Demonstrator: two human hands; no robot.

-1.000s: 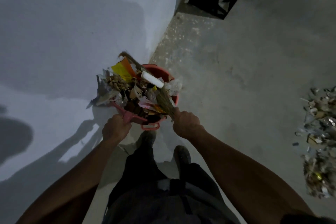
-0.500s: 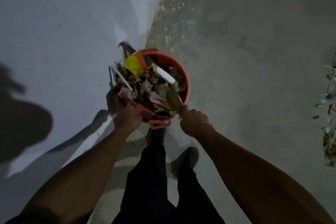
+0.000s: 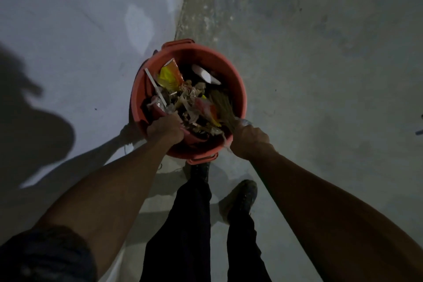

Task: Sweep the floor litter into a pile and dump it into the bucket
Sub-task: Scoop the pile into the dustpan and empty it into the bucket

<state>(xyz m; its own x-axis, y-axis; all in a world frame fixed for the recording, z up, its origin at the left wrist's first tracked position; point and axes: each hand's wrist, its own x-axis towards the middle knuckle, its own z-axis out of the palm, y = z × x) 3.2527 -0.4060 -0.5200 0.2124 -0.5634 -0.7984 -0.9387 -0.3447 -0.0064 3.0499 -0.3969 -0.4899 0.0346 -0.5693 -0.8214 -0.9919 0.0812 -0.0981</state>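
on bare concrete floor (image 3: 320, 75) by a pale wall (image 3: 68, 18), both hands grip: left (image 3: 165, 130) dustpan handle, right (image 3: 249, 140) broom.

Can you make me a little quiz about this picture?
1. True or false: the bucket is blue.
2. What does the right hand hold? A) broom B) cup C) phone
3. Fill in: the yellow wrapper lies inside the ____.

Key: 1 false, it is red. 2 A. 3 bucket. The left hand grips a dustpan tipped over the rim.
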